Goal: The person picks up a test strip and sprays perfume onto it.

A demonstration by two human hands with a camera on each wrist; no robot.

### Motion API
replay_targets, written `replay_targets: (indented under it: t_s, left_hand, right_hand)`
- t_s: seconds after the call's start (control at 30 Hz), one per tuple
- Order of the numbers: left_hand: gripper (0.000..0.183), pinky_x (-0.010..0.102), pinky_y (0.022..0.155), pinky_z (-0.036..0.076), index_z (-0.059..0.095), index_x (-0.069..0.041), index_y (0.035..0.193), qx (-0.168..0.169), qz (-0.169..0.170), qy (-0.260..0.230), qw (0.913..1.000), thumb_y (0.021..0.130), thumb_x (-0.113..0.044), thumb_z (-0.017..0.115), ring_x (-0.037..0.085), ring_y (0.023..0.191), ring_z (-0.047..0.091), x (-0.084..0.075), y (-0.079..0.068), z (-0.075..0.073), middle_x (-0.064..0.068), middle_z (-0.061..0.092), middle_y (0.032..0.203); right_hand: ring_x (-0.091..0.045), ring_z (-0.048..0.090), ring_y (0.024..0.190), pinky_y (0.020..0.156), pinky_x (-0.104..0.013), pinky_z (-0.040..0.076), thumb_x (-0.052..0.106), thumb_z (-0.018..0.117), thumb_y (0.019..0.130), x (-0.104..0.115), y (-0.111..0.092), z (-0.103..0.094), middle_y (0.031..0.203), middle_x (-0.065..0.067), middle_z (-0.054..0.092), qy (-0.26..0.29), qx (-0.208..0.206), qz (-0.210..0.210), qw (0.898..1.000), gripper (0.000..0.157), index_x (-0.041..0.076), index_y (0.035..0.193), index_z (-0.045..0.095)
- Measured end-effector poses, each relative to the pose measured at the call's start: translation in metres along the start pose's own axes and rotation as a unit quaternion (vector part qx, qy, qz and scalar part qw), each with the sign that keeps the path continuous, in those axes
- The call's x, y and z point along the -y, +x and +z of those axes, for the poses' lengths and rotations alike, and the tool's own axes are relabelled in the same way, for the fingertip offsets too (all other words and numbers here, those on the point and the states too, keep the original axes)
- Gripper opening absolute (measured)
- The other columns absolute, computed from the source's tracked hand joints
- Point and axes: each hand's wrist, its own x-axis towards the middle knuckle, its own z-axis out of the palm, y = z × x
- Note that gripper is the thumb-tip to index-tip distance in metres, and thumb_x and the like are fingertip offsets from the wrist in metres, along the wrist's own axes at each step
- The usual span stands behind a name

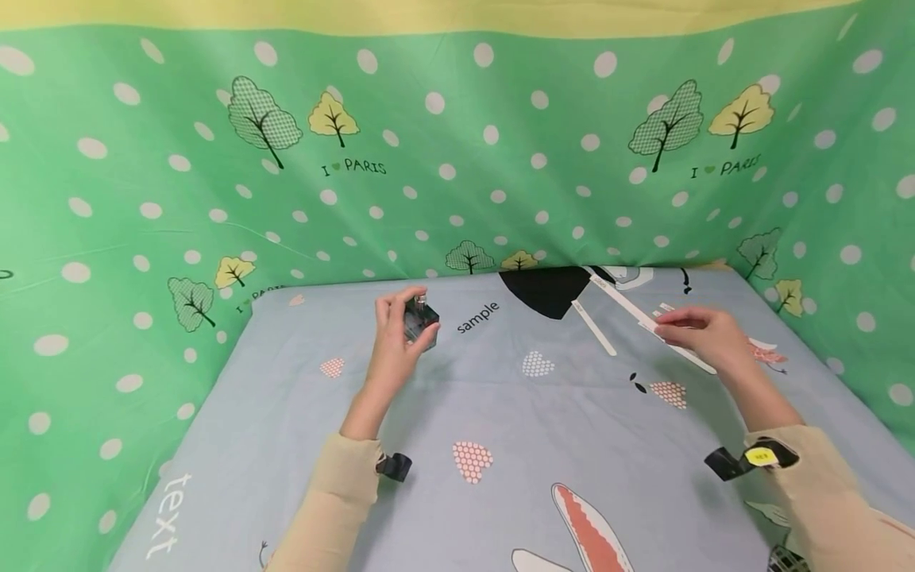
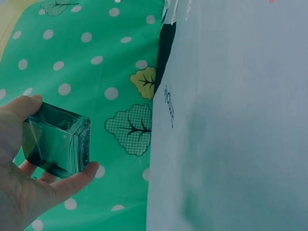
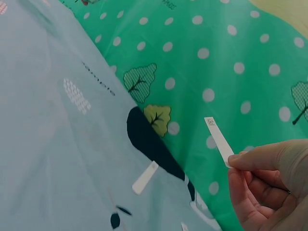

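My left hand (image 1: pixel 395 332) holds a small dark glass perfume bottle (image 1: pixel 422 327) above the cloth, thumb on one side and fingers on the other. A short spray nozzle tops the bottle. The left wrist view shows its thick, square, see-through glass body (image 2: pixel 53 142). Over on the right, my right hand (image 1: pixel 711 338) pinches a narrow white paper test strip (image 3: pixel 220 142) between thumb and forefinger. Small print marks the strip's far end, which points away from the hand. Another white strip (image 1: pixel 595 328) lies on the cloth to the left of that hand.
Further white strips (image 1: pixel 696 361) lie partly hidden beneath the right hand. A grey-blue printed cloth (image 1: pixel 400 508) covers the table. Green dotted fabric (image 1: pixel 429 159) hangs behind it and along both sides. Each wrist wears a dark strap (image 1: pixel 395 466).
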Motion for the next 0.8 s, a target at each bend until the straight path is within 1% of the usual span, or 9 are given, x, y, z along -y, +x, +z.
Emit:
replay_targets:
  t_s: [0.17,0.27,0.4,0.47,0.53,0.6,0.7,0.8]
  left_hand:
    - [0.054,0.054,0.097,0.054,0.043,-0.025,0.142,0.0,-0.002,0.001,1.0,0.094,-0.019,0.069,0.036,0.118,0.049,0.001,0.001,-0.001,0.018,0.034,0.128]
    - [0.055,0.055,0.098,0.053,0.043,-0.025,0.142,0.001,-0.005,0.001,1.0,0.094,-0.019,0.069,0.036,0.119,0.049,0.002,0.0,-0.002,0.017,0.034,0.128]
    - [0.055,0.055,0.099,0.053,0.043,-0.026,0.142,0.002,-0.01,0.0,0.9999,0.094,-0.019,0.07,0.037,0.12,0.049,0.002,0.0,-0.001,0.017,0.034,0.128]
    - [0.055,0.055,0.099,0.053,0.044,-0.025,0.141,0.001,-0.01,0.0,1.0,0.094,-0.019,0.07,0.037,0.121,0.05,0.001,0.0,-0.002,0.017,0.034,0.128]
    - [0.055,0.055,0.099,0.053,0.044,-0.025,0.141,0.001,-0.01,0.002,1.0,0.094,-0.019,0.07,0.037,0.121,0.05,0.0,0.0,-0.002,0.017,0.034,0.128]
    - [0.054,0.055,0.1,0.053,0.044,-0.025,0.141,0.001,-0.01,0.002,0.9999,0.094,-0.019,0.07,0.037,0.121,0.049,0.0,0.0,-0.002,0.017,0.034,0.128]
    - [0.054,0.054,0.099,0.053,0.044,-0.025,0.142,0.002,-0.013,0.003,0.9999,0.094,-0.019,0.069,0.037,0.121,0.049,-0.001,0.0,-0.003,0.017,0.034,0.128]
    - [0.054,0.054,0.098,0.054,0.043,-0.026,0.142,0.004,-0.014,0.002,0.9999,0.095,-0.019,0.069,0.036,0.12,0.049,0.0,0.0,-0.003,0.017,0.034,0.128]
  right_hand:
    - [0.009,0.066,0.078,0.072,-0.015,0.056,0.032,0.071,0.093,-0.015,-0.006,-0.007,0.081,0.031,0.065,0.008,0.005,0.011,1.0,0.031,0.01,0.114,0.07]
    - [0.007,0.065,0.076,0.069,-0.018,0.056,0.033,0.071,0.093,-0.027,-0.009,-0.01,0.079,0.03,0.066,-0.008,0.002,0.015,1.0,0.03,0.011,0.113,0.07]
    - [0.007,0.065,0.074,0.067,-0.02,0.056,0.031,0.072,0.093,-0.043,-0.011,-0.012,0.079,0.03,0.064,-0.026,-0.005,0.002,1.0,0.034,0.004,0.114,0.071]
    - [0.009,0.064,0.073,0.067,-0.018,0.055,0.03,0.072,0.092,-0.05,-0.012,-0.013,0.078,0.032,0.064,-0.032,-0.009,-0.004,0.999,0.033,0.004,0.113,0.072]
    - [0.011,0.062,0.073,0.066,-0.015,0.053,0.03,0.072,0.092,-0.056,-0.013,-0.014,0.077,0.034,0.064,-0.04,-0.011,-0.008,0.999,0.028,0.008,0.111,0.074]
    - [0.013,0.062,0.073,0.066,-0.013,0.052,0.032,0.073,0.092,-0.061,-0.014,-0.015,0.077,0.035,0.064,-0.04,-0.009,0.0,0.999,0.025,0.013,0.108,0.075]
    - [0.013,0.062,0.074,0.067,-0.011,0.051,0.033,0.074,0.091,-0.069,-0.015,-0.014,0.078,0.035,0.064,-0.037,-0.007,0.016,0.999,0.029,0.011,0.109,0.074]
    - [0.012,0.063,0.074,0.067,-0.011,0.053,0.031,0.075,0.09,-0.075,-0.015,-0.013,0.079,0.03,0.067,-0.023,-0.007,0.026,0.999,0.031,0.006,0.109,0.073]
